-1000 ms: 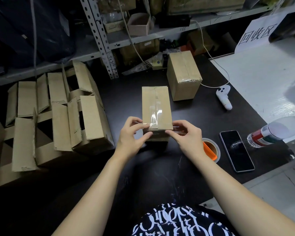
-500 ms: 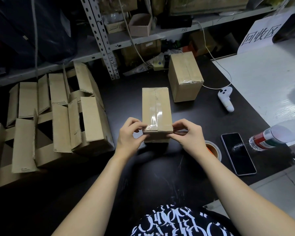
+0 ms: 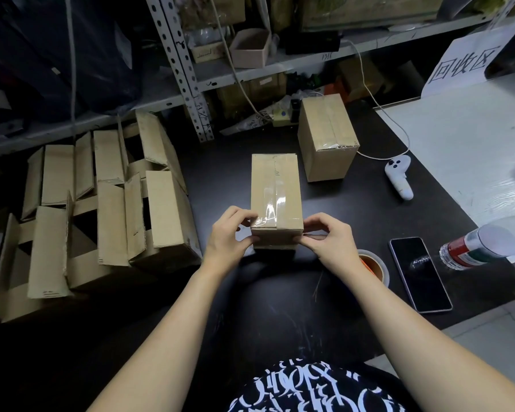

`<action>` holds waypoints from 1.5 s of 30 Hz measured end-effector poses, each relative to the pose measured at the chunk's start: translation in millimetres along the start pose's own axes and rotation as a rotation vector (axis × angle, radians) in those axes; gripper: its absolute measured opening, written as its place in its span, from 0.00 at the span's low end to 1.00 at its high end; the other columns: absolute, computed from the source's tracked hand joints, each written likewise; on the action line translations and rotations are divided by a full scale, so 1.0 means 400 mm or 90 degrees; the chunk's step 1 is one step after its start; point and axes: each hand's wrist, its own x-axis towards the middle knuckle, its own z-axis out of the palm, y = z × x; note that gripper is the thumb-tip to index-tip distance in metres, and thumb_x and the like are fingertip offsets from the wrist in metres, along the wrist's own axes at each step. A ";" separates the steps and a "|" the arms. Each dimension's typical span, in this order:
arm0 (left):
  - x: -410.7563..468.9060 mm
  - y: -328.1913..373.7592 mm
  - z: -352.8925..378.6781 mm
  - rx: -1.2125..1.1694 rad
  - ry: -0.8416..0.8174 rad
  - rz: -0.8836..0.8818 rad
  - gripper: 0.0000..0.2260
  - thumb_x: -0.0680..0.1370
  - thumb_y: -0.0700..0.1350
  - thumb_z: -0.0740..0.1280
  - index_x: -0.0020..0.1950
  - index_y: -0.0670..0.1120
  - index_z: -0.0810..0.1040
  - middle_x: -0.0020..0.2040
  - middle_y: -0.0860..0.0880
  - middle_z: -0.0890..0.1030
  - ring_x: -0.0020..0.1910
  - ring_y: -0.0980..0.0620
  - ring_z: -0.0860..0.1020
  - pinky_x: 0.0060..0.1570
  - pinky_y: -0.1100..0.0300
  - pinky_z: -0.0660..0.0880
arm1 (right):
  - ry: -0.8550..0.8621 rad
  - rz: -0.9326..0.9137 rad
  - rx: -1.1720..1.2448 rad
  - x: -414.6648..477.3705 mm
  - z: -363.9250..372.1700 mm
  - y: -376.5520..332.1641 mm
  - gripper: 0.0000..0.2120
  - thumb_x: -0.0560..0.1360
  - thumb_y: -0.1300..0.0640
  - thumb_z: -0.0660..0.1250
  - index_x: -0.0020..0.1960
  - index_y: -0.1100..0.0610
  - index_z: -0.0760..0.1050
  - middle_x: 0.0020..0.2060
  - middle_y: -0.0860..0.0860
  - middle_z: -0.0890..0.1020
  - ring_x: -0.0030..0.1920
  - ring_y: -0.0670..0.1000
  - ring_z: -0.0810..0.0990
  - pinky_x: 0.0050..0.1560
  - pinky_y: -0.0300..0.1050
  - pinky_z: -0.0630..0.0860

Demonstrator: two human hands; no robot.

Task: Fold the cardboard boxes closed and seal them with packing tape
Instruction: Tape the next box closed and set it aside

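The left grip [image 3: 229,236] and right grip [image 3: 330,242] curl over the near corners of the box [image 3: 275,191] and cover both ends of its front face. Whether loose tape lies under the right fingertips cannot be told. The print along the box's top seam is too small to read. The right wrist hides the near side of the tape roll [image 3: 379,269]. The bottle [image 3: 488,245] runs off the right edge, its cap end cut away. A dark object covers the right corner of the sign [image 3: 464,65]. Goods on the shelf [image 3: 295,65] sit dim and blurred. The patterned shirt [image 3: 309,388] is cut by the bottom edge.
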 end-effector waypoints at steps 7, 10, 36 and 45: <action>0.015 0.012 0.003 -0.057 0.005 -0.110 0.31 0.67 0.39 0.84 0.67 0.50 0.79 0.58 0.56 0.81 0.57 0.60 0.79 0.58 0.61 0.78 | -0.022 0.063 0.061 0.027 -0.004 -0.004 0.21 0.71 0.65 0.79 0.62 0.56 0.81 0.52 0.49 0.87 0.53 0.44 0.86 0.58 0.41 0.82; 0.022 0.039 0.007 -0.174 0.022 -0.264 0.34 0.70 0.49 0.83 0.74 0.52 0.75 0.62 0.59 0.80 0.61 0.63 0.78 0.59 0.69 0.76 | -0.019 0.129 0.126 0.043 0.005 -0.030 0.21 0.74 0.59 0.78 0.65 0.55 0.80 0.55 0.47 0.86 0.55 0.41 0.85 0.60 0.37 0.79; 0.329 0.064 0.147 -0.222 0.206 -0.391 0.16 0.76 0.46 0.78 0.62 0.44 0.85 0.53 0.53 0.85 0.53 0.60 0.83 0.59 0.64 0.79 | 0.183 0.217 0.152 0.360 0.025 -0.056 0.19 0.75 0.46 0.77 0.61 0.55 0.85 0.51 0.46 0.88 0.51 0.49 0.87 0.60 0.51 0.82; 0.321 0.091 0.052 -0.220 0.142 -0.443 0.19 0.80 0.42 0.72 0.72 0.47 0.78 0.59 0.52 0.83 0.53 0.62 0.80 0.59 0.65 0.76 | 0.179 0.161 0.009 0.345 0.006 -0.121 0.17 0.80 0.56 0.69 0.68 0.56 0.79 0.61 0.50 0.83 0.62 0.48 0.80 0.57 0.32 0.68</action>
